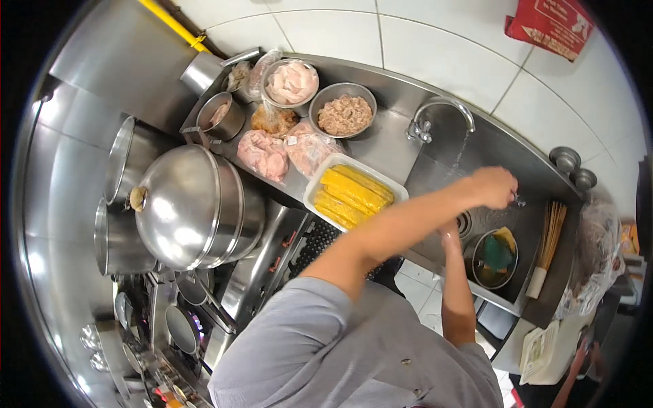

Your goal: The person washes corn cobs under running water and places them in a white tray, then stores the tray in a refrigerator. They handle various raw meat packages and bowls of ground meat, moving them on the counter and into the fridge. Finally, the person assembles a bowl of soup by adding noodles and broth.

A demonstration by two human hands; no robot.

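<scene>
Under the tiled wall, sink (435, 166): steel, wet, right of the counter.
Counter (393, 138): bagged meat (263, 155) and mince (345, 115), uncovered. Splash could reach the mince if the stream gets knocked sideways.
Pot (180, 211): domed lid, left, by the counter's front edge.
Tray (399, 191): white, yellow packs (350, 190) in it, near the front edge; left forearm (408, 230) crosses its corner in view. Elbow bump could shove it off.
Bowl (482, 273): in the sink by the drain, green pad (498, 253) inside; might tip if caught by the right arm.
Tap (442, 100): running, stream behind the left wrist.
Left hand (495, 188): over the sink, fingers curled; glint at fingertips, water or small item, can't tell.
Right hand (448, 230): mostly hidden behind left forearm; opening and grip, can't tell.
</scene>
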